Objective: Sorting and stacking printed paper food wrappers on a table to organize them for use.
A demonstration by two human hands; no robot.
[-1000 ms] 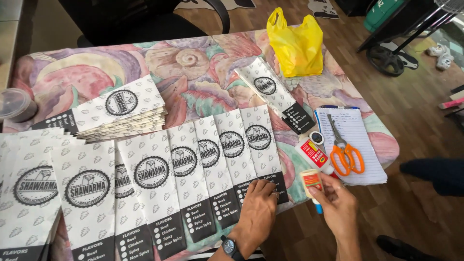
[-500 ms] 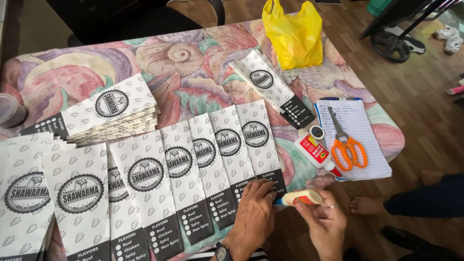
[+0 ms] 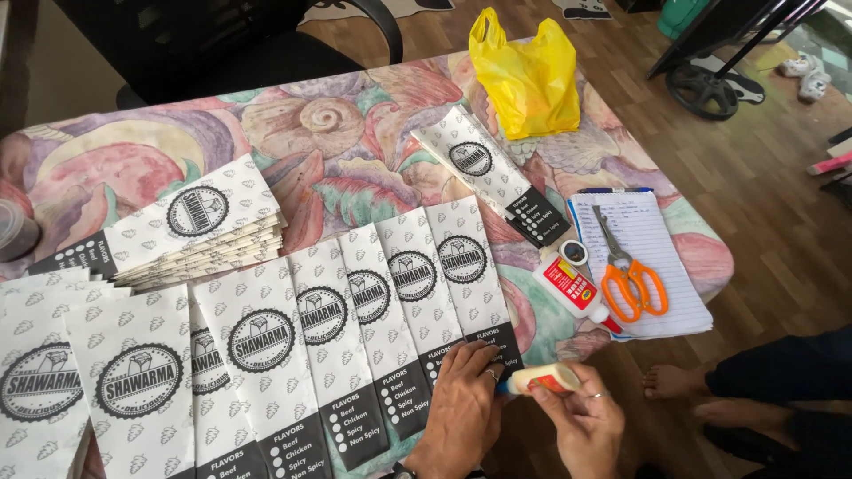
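head view looks down on a table (image 3: 355,160) under a swirly pastel cloth, its far side bearing a yellow plastic bag (image 3: 525,78). a fanned row of white printed paper sleeves (image 3: 355,328) lies overlapped so each one's right edge stays bare, with a neat stack of sleeves (image 3: 200,226) behind it. a lined notepad (image 3: 648,257) carries orange-handled scissors (image 3: 626,270), parked within reach beside a second glue bottle (image 3: 572,286). left hand (image 3: 461,412) lies flat, fingers spread, pinning the rightmost sleeve's dark bottom corner. right hand (image 3: 581,426) is closed around a small glue bottle (image 3: 541,380), held sideways with its blue tip touching that edge.
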